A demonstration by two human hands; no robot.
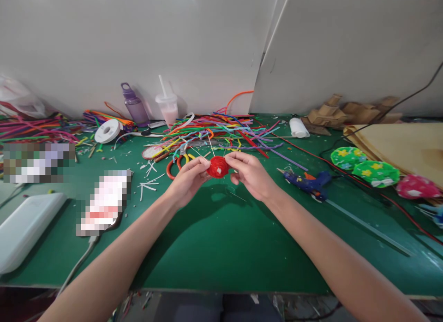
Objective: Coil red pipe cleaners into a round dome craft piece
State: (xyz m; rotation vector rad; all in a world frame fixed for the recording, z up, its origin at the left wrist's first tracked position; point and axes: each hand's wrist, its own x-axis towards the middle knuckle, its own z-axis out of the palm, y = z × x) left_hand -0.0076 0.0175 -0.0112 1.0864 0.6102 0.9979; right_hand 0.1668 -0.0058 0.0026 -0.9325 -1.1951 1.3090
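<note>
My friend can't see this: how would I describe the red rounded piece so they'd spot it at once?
On the green table, find the heap of colourful stems along the back middle. Just nearer, the red rounded piece is held between the left hand and the right hand. Unlike the pink piece lying at far right, it is red, with one pale patch showing.

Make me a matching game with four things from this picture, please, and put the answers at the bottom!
Things:
1. round red piece
2. bottle
3. glue gun
4. cup

Clues:
A. mostly blue
B. has a straw sticking up
C. held between left hand and right hand
D. purple

Right pairs: 1-C, 2-D, 3-A, 4-B
</note>
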